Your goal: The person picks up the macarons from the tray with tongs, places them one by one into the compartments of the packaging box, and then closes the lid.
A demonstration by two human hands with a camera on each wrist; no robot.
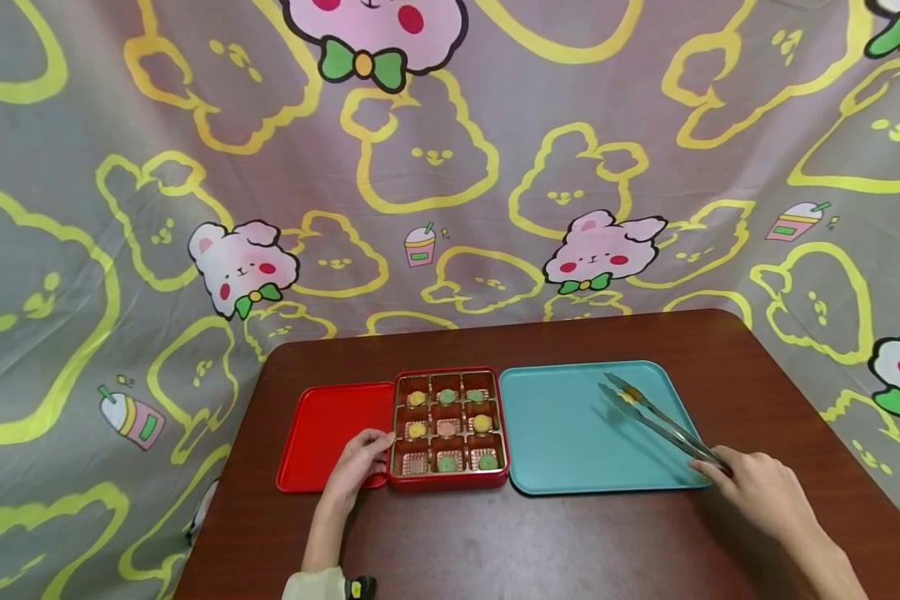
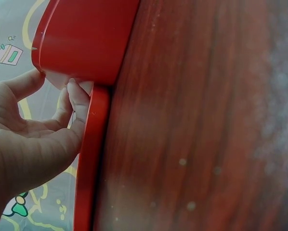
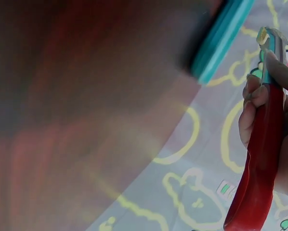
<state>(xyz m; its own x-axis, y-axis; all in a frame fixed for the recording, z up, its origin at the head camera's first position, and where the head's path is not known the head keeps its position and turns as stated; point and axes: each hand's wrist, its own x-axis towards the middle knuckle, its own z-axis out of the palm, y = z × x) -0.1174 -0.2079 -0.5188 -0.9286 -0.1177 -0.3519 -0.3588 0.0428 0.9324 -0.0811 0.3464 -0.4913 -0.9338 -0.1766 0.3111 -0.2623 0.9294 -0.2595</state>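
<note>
A red box [image 1: 450,482] with a grid of compartments holds small round yellow, green and pink cakes [image 1: 447,397] that look like mooncakes. Its front-left compartment [image 1: 414,462] shows only a clear liner. At the box's left side, my left hand [image 1: 362,462] holds the wall near the front corner, thumb below and a finger at the rim. My right hand [image 1: 768,500] grips metal tongs [image 1: 671,429] with a red handle [image 3: 259,159]. Their tips are over the teal tray [image 1: 555,433], with a small yellow cake [image 1: 630,396] between them.
Left of the box lies a flat red lid or tray [image 1: 330,433], close against it. All stand on a dark brown wooden table [image 1: 495,542]. A patterned cloth [image 1: 465,208] hangs behind and along both sides.
</note>
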